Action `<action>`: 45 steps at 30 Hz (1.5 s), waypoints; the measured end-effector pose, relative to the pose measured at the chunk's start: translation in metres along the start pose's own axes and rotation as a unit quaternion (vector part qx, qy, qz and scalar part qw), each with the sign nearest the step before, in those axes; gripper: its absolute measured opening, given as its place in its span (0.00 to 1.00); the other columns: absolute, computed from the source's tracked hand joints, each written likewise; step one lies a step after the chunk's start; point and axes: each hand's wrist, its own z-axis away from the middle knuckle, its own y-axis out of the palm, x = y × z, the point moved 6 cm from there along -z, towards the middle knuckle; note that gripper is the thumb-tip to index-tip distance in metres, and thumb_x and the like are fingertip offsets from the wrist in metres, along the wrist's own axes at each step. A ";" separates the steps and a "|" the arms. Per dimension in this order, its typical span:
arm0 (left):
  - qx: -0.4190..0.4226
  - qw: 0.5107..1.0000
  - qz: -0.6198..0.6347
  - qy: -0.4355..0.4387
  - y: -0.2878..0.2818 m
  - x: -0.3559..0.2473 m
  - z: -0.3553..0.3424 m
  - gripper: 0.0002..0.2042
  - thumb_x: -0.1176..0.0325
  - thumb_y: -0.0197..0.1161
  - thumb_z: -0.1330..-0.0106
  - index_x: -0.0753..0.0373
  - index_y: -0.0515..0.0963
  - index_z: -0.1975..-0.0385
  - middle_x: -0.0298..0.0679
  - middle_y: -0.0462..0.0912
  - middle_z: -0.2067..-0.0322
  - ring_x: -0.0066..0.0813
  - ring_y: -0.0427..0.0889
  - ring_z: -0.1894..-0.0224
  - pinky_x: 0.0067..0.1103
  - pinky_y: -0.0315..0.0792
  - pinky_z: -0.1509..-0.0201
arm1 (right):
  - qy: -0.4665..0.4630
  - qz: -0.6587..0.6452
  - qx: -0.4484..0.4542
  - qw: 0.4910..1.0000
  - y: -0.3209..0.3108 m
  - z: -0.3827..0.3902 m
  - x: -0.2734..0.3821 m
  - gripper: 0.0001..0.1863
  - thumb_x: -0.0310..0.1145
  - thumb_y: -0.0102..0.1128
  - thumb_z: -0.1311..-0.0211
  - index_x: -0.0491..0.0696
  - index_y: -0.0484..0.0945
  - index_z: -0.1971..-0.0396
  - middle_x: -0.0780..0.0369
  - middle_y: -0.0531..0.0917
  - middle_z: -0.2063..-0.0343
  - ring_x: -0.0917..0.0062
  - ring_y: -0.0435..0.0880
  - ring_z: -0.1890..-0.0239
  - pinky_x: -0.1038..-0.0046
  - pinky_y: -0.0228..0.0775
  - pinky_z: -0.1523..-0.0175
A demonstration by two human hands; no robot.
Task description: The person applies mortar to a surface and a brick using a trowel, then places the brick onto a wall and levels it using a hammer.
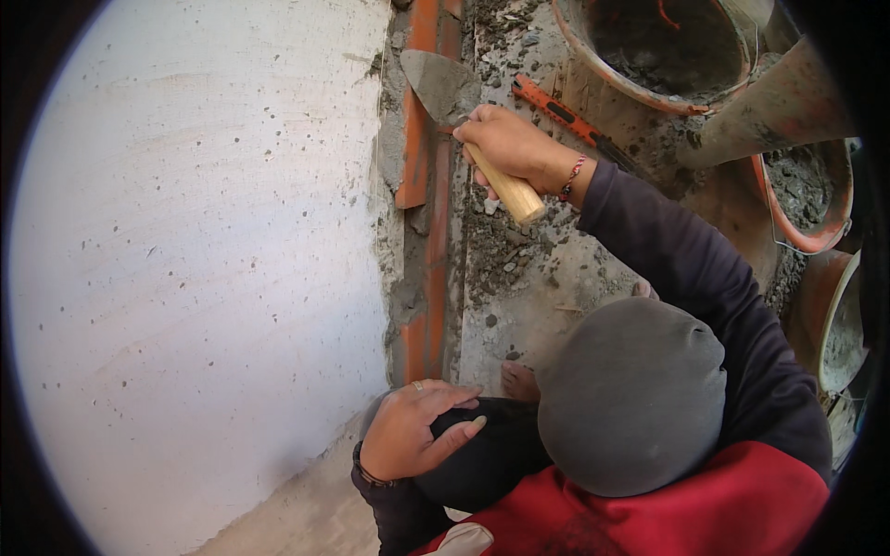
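Observation:
My right hand [514, 148] is closed round the wooden handle of a trowel [436, 82]. The trowel's grey blade lies over a row of orange bricks [414, 148], at the far end of a strip bedded in grey mortar [405, 269]. Whether the blade touches the brick or hovers just above it, I cannot tell. Nearer to me, a shorter piece of brick [413, 347] sits in the same strip. My left hand [422, 426] is empty, its fingers apart, by my dark-trousered knee [491, 454] at the strip's near end.
A white, speckled wall [204, 232] runs along the left. Mortar crumbs [510, 250] litter the ground right of the bricks. Beyond my right wrist lies a long orange-and-black tool [561, 111]. Mortar-smeared buckets [607, 79] stand at the right. A rounded grey cloth form [630, 398] blocks the lower middle.

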 end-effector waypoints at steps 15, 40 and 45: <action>0.016 0.999 -0.038 -0.009 0.003 -0.003 -0.003 0.20 0.56 0.67 0.39 0.63 0.80 0.54 0.39 0.86 0.67 0.42 0.83 0.59 0.31 0.75 0.53 | 0.005 0.185 0.055 0.981 0.012 0.025 -0.002 0.14 0.34 0.47 0.34 0.38 0.67 0.58 0.59 0.75 0.72 0.76 0.79 0.81 0.69 0.74 0.78; 0.029 0.999 -0.029 -0.004 0.002 -0.004 0.001 0.20 0.56 0.66 0.39 0.64 0.79 0.52 0.39 0.87 0.66 0.42 0.83 0.58 0.33 0.73 0.44 | -0.054 -0.101 -0.016 0.993 0.028 0.017 -0.010 0.11 0.32 0.47 0.36 0.46 0.60 0.57 0.61 0.73 0.72 0.77 0.75 0.82 0.71 0.71 0.80; 0.050 0.998 -0.018 -0.016 0.003 -0.004 -0.001 0.22 0.58 0.67 0.39 0.65 0.78 0.50 0.45 0.85 0.62 0.48 0.82 0.55 0.36 0.70 0.42 | -0.079 -0.018 -0.109 0.991 0.030 -0.019 -0.002 0.19 0.30 0.51 0.37 0.39 0.61 0.49 0.60 0.74 0.70 0.77 0.75 0.81 0.69 0.71 0.77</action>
